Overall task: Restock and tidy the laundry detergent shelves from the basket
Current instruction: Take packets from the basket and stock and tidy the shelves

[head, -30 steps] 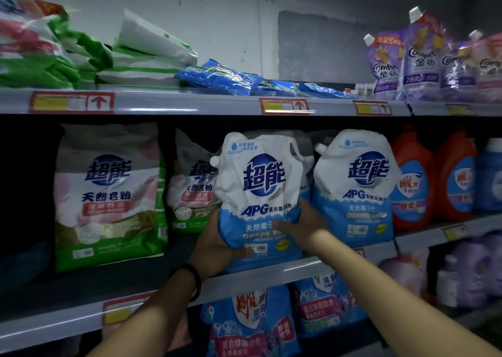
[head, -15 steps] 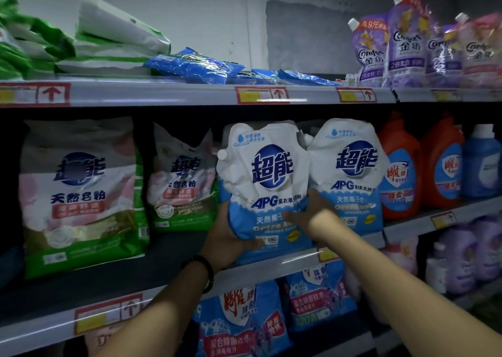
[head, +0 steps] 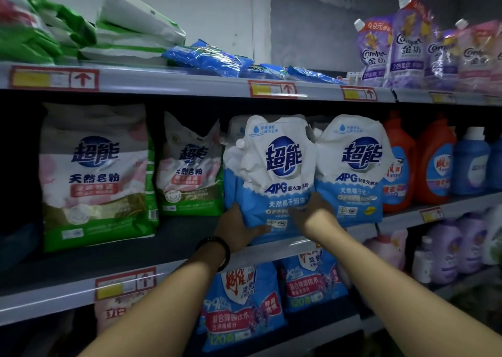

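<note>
A white and blue detergent pouch (head: 277,166) with a spout stands upright on the middle shelf (head: 173,237). My left hand (head: 236,227) grips its lower left corner. My right hand (head: 312,211) holds its lower right side, fingers curled over the front. The pouch sits right against a matching pouch (head: 353,172) on its right, and another white pouch shows just behind it on the left. The basket is not in view.
Green and pink powder bags (head: 95,174) stand at the left of the middle shelf; red and blue bottles (head: 434,161) at the right. The top shelf holds flat bags and purple softener pouches (head: 402,44). Blue refill bags (head: 239,302) fill the shelf below.
Both hands have pushed the pouch back and to the right onto the middle shelf, until it stands beside the matching pouch.
</note>
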{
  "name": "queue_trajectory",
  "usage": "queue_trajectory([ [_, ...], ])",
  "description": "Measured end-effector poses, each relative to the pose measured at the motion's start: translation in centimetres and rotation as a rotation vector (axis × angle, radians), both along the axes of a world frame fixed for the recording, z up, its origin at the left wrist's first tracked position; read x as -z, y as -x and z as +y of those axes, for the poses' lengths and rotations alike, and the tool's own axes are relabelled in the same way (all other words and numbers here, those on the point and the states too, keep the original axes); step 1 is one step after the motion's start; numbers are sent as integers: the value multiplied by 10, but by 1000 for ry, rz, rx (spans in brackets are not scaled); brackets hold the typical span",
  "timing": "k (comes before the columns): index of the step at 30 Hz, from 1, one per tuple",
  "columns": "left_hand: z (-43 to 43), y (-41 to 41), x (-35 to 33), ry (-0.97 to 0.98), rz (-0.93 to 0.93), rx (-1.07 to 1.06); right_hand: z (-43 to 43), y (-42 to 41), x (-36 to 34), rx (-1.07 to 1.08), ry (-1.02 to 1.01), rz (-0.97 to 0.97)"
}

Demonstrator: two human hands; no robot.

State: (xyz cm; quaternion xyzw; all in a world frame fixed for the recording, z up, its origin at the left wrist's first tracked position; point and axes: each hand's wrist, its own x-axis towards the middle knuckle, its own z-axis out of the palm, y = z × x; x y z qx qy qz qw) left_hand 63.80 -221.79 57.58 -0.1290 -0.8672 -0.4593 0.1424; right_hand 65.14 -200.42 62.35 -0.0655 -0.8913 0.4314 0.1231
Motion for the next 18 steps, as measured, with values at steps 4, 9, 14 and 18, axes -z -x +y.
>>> queue_trajectory([
  [4, -47, -30, -5, 329, 150, -163, -33, -34, 11, 35, -81, 381],
  [9, -161, -71, -12, 812, 384, -440, -111, -56, 17, -275, -147, 478],
  [14, -260, -109, -7, 843, 415, -760, -194, -52, 35, -581, -216, 406],
  [18, -283, -118, 5, 535, 354, -870, -256, -30, 38, -656, -246, 336],
])
